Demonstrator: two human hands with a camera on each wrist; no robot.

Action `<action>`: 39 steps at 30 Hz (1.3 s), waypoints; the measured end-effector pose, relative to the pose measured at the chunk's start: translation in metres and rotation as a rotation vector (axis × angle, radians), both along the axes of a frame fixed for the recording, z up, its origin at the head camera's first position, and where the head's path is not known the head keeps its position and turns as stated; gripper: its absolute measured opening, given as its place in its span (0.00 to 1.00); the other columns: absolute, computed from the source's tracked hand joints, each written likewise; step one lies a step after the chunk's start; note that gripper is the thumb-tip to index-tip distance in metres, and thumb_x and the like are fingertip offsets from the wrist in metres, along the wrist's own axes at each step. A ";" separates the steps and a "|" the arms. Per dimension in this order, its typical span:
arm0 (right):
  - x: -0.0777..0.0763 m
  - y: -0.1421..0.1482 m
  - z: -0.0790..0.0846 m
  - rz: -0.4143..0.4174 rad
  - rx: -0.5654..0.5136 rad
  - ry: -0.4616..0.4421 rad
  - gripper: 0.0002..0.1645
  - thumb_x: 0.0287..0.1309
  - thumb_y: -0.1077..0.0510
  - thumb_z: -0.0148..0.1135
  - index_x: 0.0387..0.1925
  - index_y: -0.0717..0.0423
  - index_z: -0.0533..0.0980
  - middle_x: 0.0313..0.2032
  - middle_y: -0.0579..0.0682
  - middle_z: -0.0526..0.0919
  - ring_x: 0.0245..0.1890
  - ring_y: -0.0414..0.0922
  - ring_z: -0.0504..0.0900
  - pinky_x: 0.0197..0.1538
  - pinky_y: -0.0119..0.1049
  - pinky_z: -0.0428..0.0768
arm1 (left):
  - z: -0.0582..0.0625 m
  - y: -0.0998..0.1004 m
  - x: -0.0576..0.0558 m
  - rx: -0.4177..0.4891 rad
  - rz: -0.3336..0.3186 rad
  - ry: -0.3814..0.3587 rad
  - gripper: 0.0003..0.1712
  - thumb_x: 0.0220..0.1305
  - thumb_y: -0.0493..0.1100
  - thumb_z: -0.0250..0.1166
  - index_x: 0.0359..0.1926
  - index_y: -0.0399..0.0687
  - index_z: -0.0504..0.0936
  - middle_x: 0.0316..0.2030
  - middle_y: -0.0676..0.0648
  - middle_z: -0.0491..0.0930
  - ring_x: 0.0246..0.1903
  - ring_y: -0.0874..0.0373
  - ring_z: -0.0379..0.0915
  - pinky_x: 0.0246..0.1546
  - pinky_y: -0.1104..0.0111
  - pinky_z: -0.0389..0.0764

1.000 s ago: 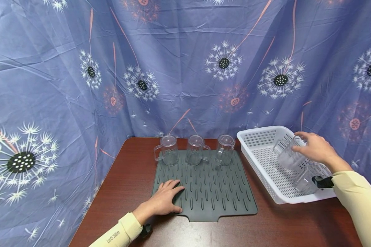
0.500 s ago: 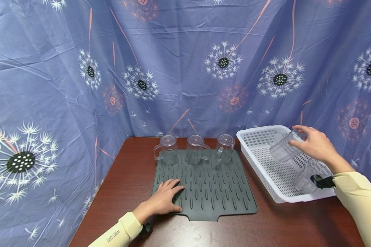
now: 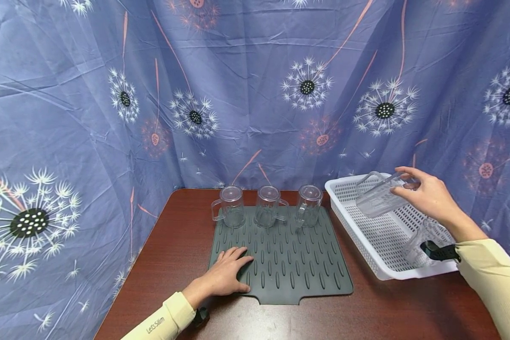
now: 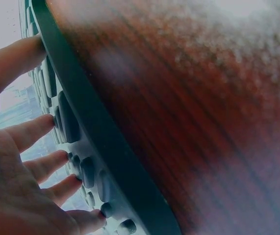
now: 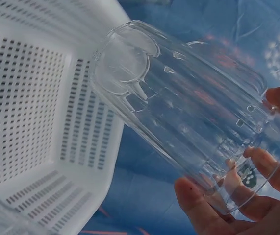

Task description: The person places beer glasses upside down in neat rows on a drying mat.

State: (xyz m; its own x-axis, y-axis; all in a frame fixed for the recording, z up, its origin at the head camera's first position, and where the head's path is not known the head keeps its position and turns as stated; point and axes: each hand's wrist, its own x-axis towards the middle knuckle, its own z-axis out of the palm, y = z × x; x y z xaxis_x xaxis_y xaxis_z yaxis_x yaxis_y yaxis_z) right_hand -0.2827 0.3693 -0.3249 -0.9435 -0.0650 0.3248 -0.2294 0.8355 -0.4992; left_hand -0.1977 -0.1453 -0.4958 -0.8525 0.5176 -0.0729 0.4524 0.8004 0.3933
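My right hand [image 3: 433,198] grips a clear glass mug [image 3: 378,196] by one end, fingers and thumb round it. The mug is tilted over the white basket [image 3: 357,238], its handle toward the back. In the right wrist view the fingers show through the see-through wall of the mug [image 5: 179,112]. On the left, my left hand [image 3: 225,276] rests with spread fingers on the near left corner of a dark ribbed mat [image 3: 297,264]. Its fingertips touch the ridges in the left wrist view. Along the mat's far edge stand three clear mugs [image 3: 233,208], bottoms up.
Another clear mug [image 3: 420,245] lies in the near right part of the basket, partly behind the wrist strap [image 3: 439,251]. The brown table [image 3: 165,245] ends at a blue dandelion-print curtain [image 3: 246,118] behind and at the left.
My right hand has lifted the mug from inside the basket and moved it up and slightly left, tilting it more. My left hand has stayed on the mat.
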 end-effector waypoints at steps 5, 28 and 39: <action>0.007 -0.012 0.004 0.013 -0.047 -0.020 0.36 0.63 0.45 0.67 0.69 0.52 0.69 0.58 0.65 0.77 0.34 0.12 0.68 0.32 0.26 0.74 | -0.001 0.000 -0.001 -0.003 0.005 -0.009 0.44 0.54 0.58 0.75 0.70 0.51 0.72 0.75 0.41 0.60 0.74 0.39 0.53 0.68 0.35 0.56; 0.025 -0.053 -0.007 0.081 -0.193 0.024 0.35 0.64 0.51 0.68 0.69 0.51 0.70 0.54 0.48 0.78 0.41 0.18 0.73 0.36 0.22 0.73 | -0.002 0.000 0.001 0.003 0.000 -0.045 0.44 0.56 0.58 0.74 0.72 0.53 0.71 0.76 0.42 0.58 0.75 0.40 0.50 0.69 0.35 0.54; 0.034 -0.067 -0.020 0.100 -0.291 0.000 0.34 0.66 0.52 0.66 0.71 0.50 0.69 0.56 0.47 0.75 0.42 0.28 0.75 0.36 0.26 0.76 | -0.001 -0.001 -0.002 0.004 0.004 -0.065 0.44 0.56 0.58 0.74 0.72 0.54 0.70 0.76 0.42 0.57 0.76 0.40 0.49 0.69 0.35 0.53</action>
